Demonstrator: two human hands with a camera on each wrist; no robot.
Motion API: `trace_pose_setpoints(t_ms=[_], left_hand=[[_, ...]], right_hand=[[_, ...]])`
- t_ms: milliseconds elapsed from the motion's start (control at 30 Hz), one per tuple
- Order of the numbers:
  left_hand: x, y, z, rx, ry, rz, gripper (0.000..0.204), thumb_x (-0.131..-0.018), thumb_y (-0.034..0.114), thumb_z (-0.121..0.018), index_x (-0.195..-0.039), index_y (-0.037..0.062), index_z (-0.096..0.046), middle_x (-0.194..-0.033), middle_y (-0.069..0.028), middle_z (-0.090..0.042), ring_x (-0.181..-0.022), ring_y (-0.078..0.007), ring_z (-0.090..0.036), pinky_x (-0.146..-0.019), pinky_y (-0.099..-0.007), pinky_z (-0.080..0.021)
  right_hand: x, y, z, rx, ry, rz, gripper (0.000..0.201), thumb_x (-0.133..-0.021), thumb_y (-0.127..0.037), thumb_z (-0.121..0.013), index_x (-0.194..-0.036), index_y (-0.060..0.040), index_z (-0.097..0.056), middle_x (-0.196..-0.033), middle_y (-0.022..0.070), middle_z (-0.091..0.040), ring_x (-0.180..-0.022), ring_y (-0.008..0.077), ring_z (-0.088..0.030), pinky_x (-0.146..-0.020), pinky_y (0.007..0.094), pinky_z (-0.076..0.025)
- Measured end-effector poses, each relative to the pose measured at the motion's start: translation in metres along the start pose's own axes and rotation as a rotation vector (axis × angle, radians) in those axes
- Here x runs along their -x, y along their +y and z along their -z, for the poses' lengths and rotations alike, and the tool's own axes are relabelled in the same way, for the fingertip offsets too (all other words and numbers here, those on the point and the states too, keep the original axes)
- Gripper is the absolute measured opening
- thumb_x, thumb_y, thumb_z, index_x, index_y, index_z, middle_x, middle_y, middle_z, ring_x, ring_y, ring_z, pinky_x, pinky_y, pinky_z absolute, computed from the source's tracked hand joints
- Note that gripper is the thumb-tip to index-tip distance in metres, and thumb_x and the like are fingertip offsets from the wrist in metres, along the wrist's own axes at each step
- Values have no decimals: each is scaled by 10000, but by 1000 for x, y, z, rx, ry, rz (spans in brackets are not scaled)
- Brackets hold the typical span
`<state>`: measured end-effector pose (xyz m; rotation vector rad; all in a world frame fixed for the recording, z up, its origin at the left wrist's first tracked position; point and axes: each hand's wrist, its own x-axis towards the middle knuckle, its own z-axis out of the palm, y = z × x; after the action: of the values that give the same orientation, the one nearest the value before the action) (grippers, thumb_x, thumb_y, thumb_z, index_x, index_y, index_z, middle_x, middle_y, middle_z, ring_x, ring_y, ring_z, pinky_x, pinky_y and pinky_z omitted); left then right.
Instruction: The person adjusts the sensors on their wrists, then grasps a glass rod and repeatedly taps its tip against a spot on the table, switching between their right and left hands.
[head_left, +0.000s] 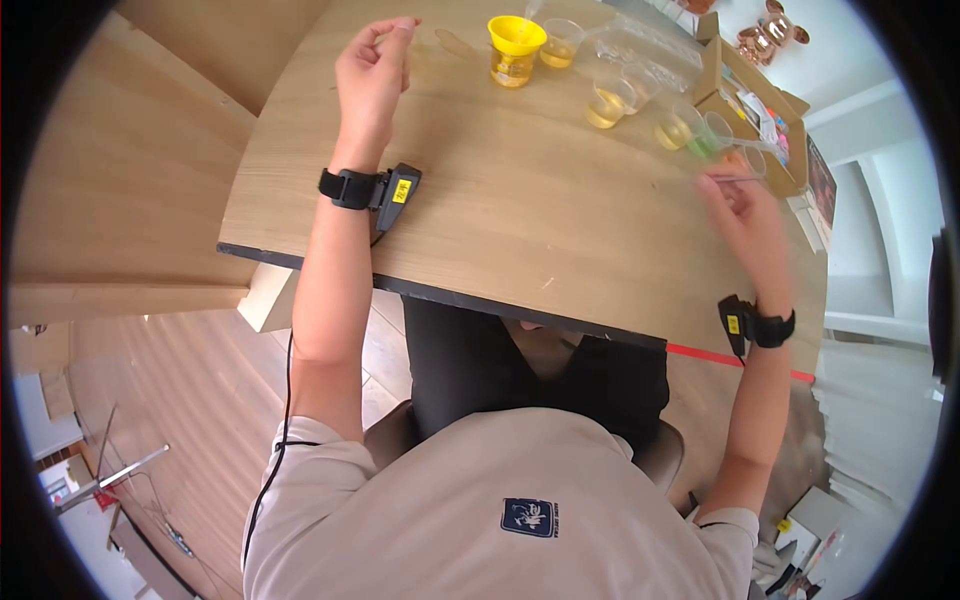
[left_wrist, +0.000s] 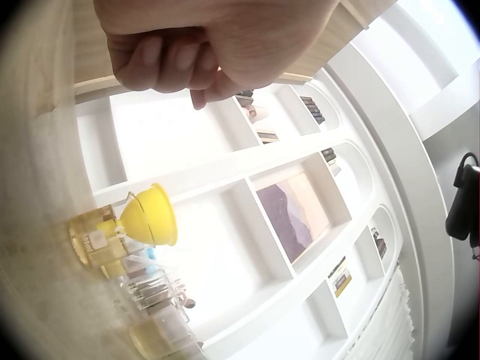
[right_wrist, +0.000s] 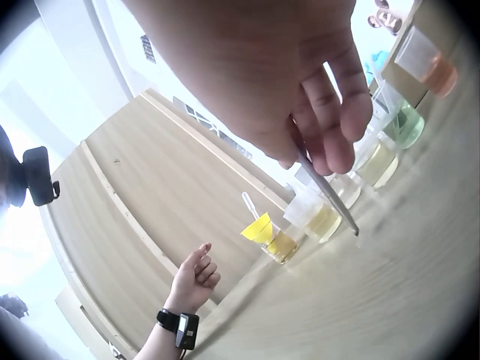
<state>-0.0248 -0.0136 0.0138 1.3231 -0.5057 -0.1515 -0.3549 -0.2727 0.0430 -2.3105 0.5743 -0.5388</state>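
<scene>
My right hand (head_left: 745, 215) pinches a slim grey metal stick (right_wrist: 330, 196) with a slightly bent tip, held over the table at the right. Close by it stand a plastic cup of orange liquid (right_wrist: 441, 76), a cup of green liquid (right_wrist: 409, 124) and cups of pale yellow liquid (right_wrist: 379, 166). At the far left, my left hand (head_left: 372, 85) is raised over the table with fingers loosely curled and nothing visible in it. To its right is a beaker of amber liquid (head_left: 512, 72) with a yellow funnel (head_left: 517, 35) in its top.
Beside the beaker is another cup of yellow liquid (head_left: 557, 52). A wooden stick (head_left: 455, 42) lies near the funnel. Clear plastic packaging (head_left: 650, 50) lies at the back. An open cardboard box (head_left: 715, 85) with small items borders the right side. The table's dark front edge (head_left: 480, 298) faces me.
</scene>
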Motion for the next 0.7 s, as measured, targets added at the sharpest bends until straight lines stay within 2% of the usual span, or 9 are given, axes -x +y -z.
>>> trace_pose_setpoints(t_ms=[33, 100, 200, 233, 300, 400, 700], left_hand=[[-2, -2, 1, 6, -5, -22, 285, -1022, 218, -639, -1168, -27, -658, -584, 96, -376, -513, -17, -260, -486, -235, -191], [4, -6, 3, 11, -14, -14, 286, -1022, 217, -639, -1170, -27, -658, -585, 95, -376, -514, -16, -260, -486, -234, -191], [-2, -2, 2, 0, -18, -37, 292, -1023, 218, -639, -1182, -26, -659, -589, 92, -380, -513, -18, -264, -485, -233, -193], [0, -1, 1, -8, -5, -22, 292, -1024, 214, -637, -1189, -26, -660, -592, 90, -384, -514, -19, -265, -486, -231, -195], [1, -1, 0, -10, 6, -5, 292, -1024, 210, -635, -1195, -26, -660, -594, 89, -387, -515, -19, -267, -487, -230, -197], [2, -2, 1, -9, 0, -5, 294, -1024, 209, -635, -1200, -25, -660, -590, 88, -383, -515, -19, -265, -488, -228, -201], [-1, -4, 0, -37, -1, -18, 312, -1029, 217, -634, -1207, -40, -650, -581, 93, -359, -506, -17, -255, -483, -226, -197]], right_hand=[[-1, -7, -2, 7, -2, -15, 237, -985, -242, -696, -1058, -18, -717, -781, -19, -662, -653, 46, -517, -591, 245, -410], [2, -19, -5, 69, -134, -12, 254, -977, -230, -703, -1143, -41, -735, -806, -13, -683, -660, 36, -537, -591, 233, -428], [2, -7, -7, 101, -180, -64, 229, -977, -207, -694, -1133, -45, -739, -795, 2, -681, -642, 37, -539, -578, 242, -429], [-1, -9, -5, 109, -170, -56, 229, -977, -207, -694, -1133, -45, -739, -795, 2, -681, -642, 37, -539, -578, 242, -429], [2, -15, -2, 93, -153, -190, 228, -974, -207, -690, -1131, -51, -742, -759, 9, -667, -612, 45, -534, -580, 248, -433], [2, -2, 5, 145, -34, -102, 234, -977, -229, -686, -1112, -50, -750, -709, 1, -641, -597, 50, -532, -575, 255, -431], [12, -3, 23, 193, -36, -129, 245, -984, -249, -680, -1069, -30, -749, -669, 6, -616, -585, 73, -547, -564, 255, -434]])
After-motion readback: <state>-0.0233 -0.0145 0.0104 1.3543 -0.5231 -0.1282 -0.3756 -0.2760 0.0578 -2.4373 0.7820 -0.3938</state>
